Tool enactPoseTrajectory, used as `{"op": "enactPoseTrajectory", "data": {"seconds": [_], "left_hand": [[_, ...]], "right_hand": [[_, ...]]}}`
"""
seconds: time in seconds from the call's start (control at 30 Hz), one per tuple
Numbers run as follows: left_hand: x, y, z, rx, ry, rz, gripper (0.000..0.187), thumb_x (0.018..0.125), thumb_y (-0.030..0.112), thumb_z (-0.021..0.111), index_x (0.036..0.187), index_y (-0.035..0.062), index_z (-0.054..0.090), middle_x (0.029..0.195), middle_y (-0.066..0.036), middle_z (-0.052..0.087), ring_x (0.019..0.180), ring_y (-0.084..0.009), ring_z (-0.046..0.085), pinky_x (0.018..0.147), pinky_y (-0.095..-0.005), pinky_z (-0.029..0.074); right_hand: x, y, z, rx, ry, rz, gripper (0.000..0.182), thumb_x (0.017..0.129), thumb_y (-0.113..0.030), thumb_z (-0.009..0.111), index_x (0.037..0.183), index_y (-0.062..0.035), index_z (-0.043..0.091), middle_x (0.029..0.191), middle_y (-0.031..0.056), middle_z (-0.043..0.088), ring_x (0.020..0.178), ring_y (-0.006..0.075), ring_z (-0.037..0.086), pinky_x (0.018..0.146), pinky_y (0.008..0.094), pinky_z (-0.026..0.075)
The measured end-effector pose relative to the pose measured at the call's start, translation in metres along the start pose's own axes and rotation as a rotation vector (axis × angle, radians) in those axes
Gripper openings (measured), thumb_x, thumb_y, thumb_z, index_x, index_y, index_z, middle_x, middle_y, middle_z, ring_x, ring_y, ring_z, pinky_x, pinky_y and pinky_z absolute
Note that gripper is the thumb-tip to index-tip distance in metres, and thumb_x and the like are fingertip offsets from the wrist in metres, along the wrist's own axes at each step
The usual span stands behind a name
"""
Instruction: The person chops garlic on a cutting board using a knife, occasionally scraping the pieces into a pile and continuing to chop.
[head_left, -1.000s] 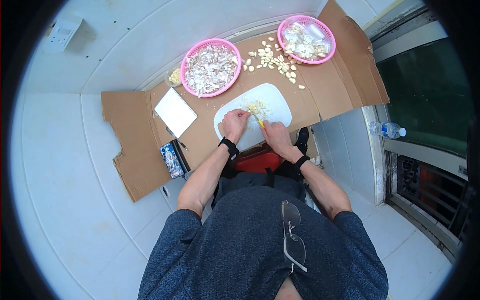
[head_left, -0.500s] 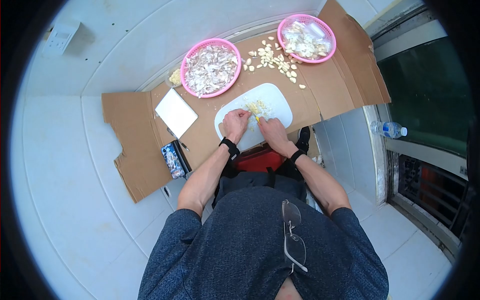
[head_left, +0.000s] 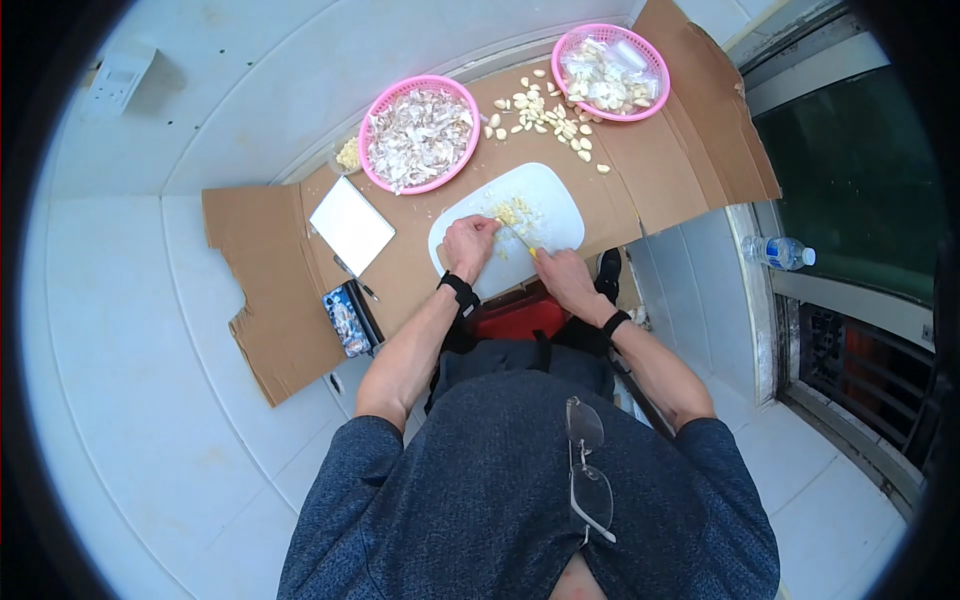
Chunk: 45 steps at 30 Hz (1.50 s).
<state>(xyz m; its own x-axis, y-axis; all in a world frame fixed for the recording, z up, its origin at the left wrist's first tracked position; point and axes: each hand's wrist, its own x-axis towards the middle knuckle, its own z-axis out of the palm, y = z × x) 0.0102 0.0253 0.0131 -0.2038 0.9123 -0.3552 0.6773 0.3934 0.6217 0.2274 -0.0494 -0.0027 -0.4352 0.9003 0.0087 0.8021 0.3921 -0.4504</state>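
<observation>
My right hand [head_left: 568, 277] is closed around the yellow handle of a small knife [head_left: 521, 240], its thin blade pointing up and left. My left hand [head_left: 468, 246] rests on the left part of the white cutting board [head_left: 556, 212], fingertips pinched at the blade's tip on what looks like a garlic clove, mostly hidden by the fingers. Chopped garlic [head_left: 513, 211] lies scattered on the board just beyond both hands. Further back, peeled garlic cloves [head_left: 545, 118] are spread loose on the cardboard [head_left: 610, 190].
A pink basket [head_left: 371, 172] holds garlic skins; another pink basket [head_left: 661, 103] holds cloves and plastic bags. A small tub of chopped garlic [head_left: 348, 154] stands by the wall. Left lie a notebook [head_left: 352, 228], a pen [head_left: 369, 291] and a patterned case [head_left: 346, 320]. A water bottle [head_left: 778, 253] is at right.
My right hand has drawn back down and right with the knife, so more of its blade shows. My left hand has stayed almost in place.
</observation>
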Motion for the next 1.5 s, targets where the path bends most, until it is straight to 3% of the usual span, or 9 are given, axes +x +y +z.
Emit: {"op": "enactPoseTrajectory", "data": {"seconds": [0.57, 0.8, 0.87, 1.5], "left_hand": [[0.007, 0.000, -0.006, -0.077, -0.102, -0.086, 0.022, 0.084, 0.031, 0.085, 0.095, 0.0125, 0.088, 0.084, -0.003, 0.081, 0.074, -0.0161, 0.074, 0.072, -0.0343, 0.057], [0.006, 0.006, -0.010, -0.079, -0.115, -0.109, 0.020, 0.083, 0.031, 0.083, 0.093, 0.0138, 0.088, 0.081, -0.003, 0.081, 0.072, -0.0159, 0.073, 0.072, -0.0351, 0.057], [0.007, 0.003, -0.009, -0.071, -0.102, -0.093, 0.020, 0.082, 0.031, 0.082, 0.091, 0.0145, 0.088, 0.078, -0.002, 0.080, 0.070, -0.0157, 0.072, 0.070, -0.0352, 0.057], [0.009, 0.001, -0.009, -0.087, -0.099, -0.092, 0.019, 0.081, 0.031, 0.081, 0.088, 0.0142, 0.088, 0.075, -0.002, 0.079, 0.068, -0.0157, 0.071, 0.068, -0.0347, 0.055]], "right_hand": [[0.003, -0.010, -0.007, 0.079, 0.117, 0.086, 0.021, 0.105, -0.023, 0.064, 0.101, -0.0034, 0.060, 0.069, 0.0181, 0.063, 0.068, 0.0413, 0.063, 0.067, 0.0527, 0.050], [0.013, -0.017, -0.007, 0.085, 0.117, 0.084, 0.021, 0.104, -0.024, 0.064, 0.101, -0.0037, 0.061, 0.070, 0.0184, 0.064, 0.069, 0.0411, 0.064, 0.068, 0.0521, 0.051], [0.017, -0.018, -0.007, 0.028, 0.101, 0.061, 0.019, 0.104, -0.024, 0.063, 0.101, -0.0048, 0.062, 0.069, 0.0168, 0.067, 0.069, 0.0371, 0.068, 0.070, 0.0487, 0.052], [0.028, -0.019, -0.002, -0.013, 0.079, 0.033, 0.018, 0.103, -0.024, 0.064, 0.102, -0.0056, 0.063, 0.069, 0.0164, 0.068, 0.069, 0.0363, 0.069, 0.072, 0.0475, 0.054]]}}
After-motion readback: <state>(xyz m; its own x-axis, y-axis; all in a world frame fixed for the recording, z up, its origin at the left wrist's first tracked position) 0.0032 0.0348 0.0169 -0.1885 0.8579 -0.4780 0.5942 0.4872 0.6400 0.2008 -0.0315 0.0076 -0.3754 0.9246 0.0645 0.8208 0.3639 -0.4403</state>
